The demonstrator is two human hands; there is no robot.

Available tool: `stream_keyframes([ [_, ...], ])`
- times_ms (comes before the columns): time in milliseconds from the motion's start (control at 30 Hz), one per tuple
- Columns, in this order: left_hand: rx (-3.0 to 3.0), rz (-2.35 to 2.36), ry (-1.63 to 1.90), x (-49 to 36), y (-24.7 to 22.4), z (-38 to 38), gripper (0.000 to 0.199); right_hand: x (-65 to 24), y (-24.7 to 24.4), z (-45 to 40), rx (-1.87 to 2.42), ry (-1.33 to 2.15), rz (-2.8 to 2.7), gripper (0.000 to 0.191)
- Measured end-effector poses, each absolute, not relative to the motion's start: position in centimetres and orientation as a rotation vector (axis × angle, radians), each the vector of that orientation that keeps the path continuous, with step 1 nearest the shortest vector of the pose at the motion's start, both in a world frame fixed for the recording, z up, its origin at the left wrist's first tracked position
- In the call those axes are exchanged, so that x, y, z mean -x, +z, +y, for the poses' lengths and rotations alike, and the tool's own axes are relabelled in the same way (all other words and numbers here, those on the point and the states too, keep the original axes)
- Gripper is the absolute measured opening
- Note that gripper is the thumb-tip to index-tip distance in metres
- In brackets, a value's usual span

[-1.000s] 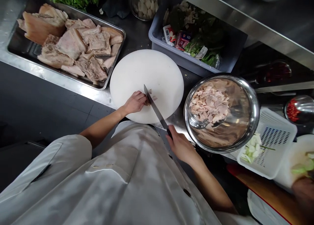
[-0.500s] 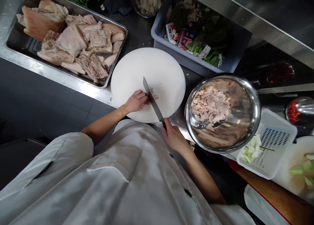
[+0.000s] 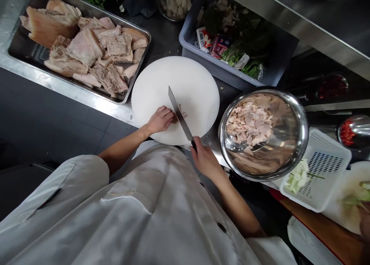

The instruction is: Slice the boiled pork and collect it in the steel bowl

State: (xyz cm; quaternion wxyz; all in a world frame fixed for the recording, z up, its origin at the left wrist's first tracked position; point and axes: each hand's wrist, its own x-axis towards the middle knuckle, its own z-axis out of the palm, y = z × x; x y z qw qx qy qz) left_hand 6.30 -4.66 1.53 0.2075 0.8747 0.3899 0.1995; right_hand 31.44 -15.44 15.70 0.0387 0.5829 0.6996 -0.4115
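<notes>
My right hand (image 3: 204, 157) is closed round the dark handle of a long kitchen knife (image 3: 181, 118). The blade slants up and left across a round white cutting board (image 3: 150, 83). Beside the blade, my left hand (image 3: 160, 119) has its fingers curled onto a small piece of meat (image 3: 175, 120), mostly hidden under the fingers. A few cut bits (image 3: 184, 113) show on the blade's other side. To the right, a large steel bowl (image 3: 299, 130) holds sliced pale meat (image 3: 251, 122). At the upper left, a metal tray (image 3: 37, 70) carries big pieces of cooked-looking meat (image 3: 85, 49).
Behind the board stands a grey plastic bin (image 3: 209, 60) with greens and packets. A small bowl of pale pieces (image 3: 176, 4) sits beside it. At right are a white basket (image 3: 326, 168), a bowl with chopped red bits (image 3: 348, 132) and, at the edge, another person's hand (image 3: 364, 218).
The knife tip is slightly higher, with the blade still beside my left fingers. At the right edge, the other person's hand has come into view over the greens.
</notes>
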Motion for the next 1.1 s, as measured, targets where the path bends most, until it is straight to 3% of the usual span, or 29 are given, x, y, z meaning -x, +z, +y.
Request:
stream_keyframes([
  [1100,-2.497,1.084,0.605,-5.7,1.5,-5.1,0.020,-31.7,16.1,-17.4,-1.714,-1.290,2.062,0.029],
])
